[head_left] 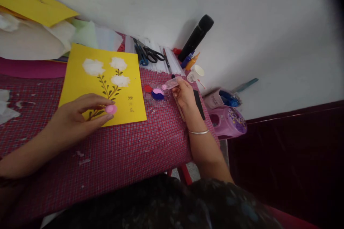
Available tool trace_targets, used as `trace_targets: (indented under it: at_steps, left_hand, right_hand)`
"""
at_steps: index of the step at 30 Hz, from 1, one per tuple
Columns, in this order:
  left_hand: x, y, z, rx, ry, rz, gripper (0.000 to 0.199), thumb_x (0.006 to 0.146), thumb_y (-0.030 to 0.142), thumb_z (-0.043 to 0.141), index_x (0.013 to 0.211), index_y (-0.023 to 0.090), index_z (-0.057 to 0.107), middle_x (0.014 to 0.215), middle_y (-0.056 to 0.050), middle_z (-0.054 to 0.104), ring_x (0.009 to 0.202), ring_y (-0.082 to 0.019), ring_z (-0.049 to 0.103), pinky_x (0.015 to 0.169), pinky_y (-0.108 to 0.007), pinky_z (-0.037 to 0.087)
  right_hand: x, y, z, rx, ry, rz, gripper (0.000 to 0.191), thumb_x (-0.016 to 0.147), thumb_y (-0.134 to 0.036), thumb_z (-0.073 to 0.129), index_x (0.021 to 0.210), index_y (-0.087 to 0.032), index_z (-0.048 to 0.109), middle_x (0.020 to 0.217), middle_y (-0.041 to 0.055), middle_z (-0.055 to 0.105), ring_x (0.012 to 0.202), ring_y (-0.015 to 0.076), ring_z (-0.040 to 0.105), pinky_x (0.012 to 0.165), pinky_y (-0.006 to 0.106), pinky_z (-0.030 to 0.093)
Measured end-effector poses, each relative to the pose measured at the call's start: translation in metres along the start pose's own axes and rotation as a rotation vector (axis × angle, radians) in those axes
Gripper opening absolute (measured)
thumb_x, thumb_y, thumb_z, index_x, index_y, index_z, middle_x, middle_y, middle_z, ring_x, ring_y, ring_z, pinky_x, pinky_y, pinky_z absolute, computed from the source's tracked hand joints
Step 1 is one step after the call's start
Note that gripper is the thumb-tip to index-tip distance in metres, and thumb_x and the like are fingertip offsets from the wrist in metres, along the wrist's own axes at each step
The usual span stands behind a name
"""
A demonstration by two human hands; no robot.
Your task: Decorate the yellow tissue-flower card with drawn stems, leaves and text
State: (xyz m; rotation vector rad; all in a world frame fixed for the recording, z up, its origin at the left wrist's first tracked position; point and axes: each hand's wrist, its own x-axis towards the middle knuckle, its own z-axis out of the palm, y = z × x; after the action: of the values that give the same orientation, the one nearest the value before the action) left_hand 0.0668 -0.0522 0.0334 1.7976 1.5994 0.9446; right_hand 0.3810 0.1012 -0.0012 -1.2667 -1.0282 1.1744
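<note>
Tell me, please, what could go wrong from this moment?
The right hand tips the small bottle over the palette; pink paint might run into the blue paint beside it.
The left hand holds a round pink piece above the yellow sheet; if wet, it could stain it.
The right wrist might knock the nearby cup.

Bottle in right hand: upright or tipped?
Tipped. The bottle slants in the right hand, its pink neck pointing down toward the pink paint.

Plain pale wall [255,35]; checked red tablecloth [150,143].
</note>
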Motion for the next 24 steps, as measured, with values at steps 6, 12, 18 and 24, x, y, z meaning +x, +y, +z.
trace_targets:
  at_steps: [6, 12, 18, 24]
  left_hand:
    - [-0.001, -0.004, 0.001, 0.027, -0.002, 0.023, 0.035, 0.083, 0.057, 0.061, 0.095, 0.026, 0.073, 0.106, -0.004, 0.075, 0.096, -0.023, 0.069, 0.093, -0.039, 0.054]
    - [-0.001, -0.002, 0.001, 0.026, 0.013, 0.046, 0.034, 0.084, 0.055, 0.061, 0.094, 0.025, 0.073, 0.105, -0.005, 0.075, 0.094, -0.023, 0.070, 0.091, -0.038, 0.055]
    - [0.000, -0.006, 0.002, 0.037, 0.024, 0.074, 0.033, 0.084, 0.054, 0.061, 0.092, 0.025, 0.073, 0.102, -0.005, 0.075, 0.093, -0.023, 0.070, 0.090, -0.038, 0.056]
    - [-0.001, -0.005, 0.001, 0.055, 0.022, 0.107, 0.034, 0.086, 0.054, 0.059, 0.095, 0.024, 0.073, 0.104, -0.006, 0.075, 0.093, -0.022, 0.069, 0.090, -0.037, 0.055]
  right_hand:
    - [-0.003, 0.002, 0.003, -0.113, -0.083, -0.102, 0.035, 0.079, -0.056, 0.068, 0.092, -0.026, 0.055, 0.071, -0.0036, 0.058, 0.055, 0.0104, 0.053, 0.047, 0.026, 0.039]
    - [-0.011, 0.000, 0.011, -0.183, -0.048, -0.254, 0.038, 0.075, -0.054, 0.072, 0.090, -0.027, 0.051, 0.075, -0.0026, 0.056, 0.058, 0.0101, 0.053, 0.047, 0.025, 0.040]
    - [-0.018, -0.005, 0.014, -0.213, -0.098, -0.290, 0.040, 0.077, -0.055, 0.071, 0.101, -0.029, 0.052, 0.086, -0.0003, 0.063, 0.059, 0.0108, 0.054, 0.049, 0.026, 0.042]
    - [-0.021, -0.007, 0.014, -0.173, -0.182, -0.313, 0.047, 0.077, -0.057, 0.071, 0.115, -0.032, 0.056, 0.094, 0.0005, 0.065, 0.060, 0.0119, 0.054, 0.054, 0.029, 0.047]
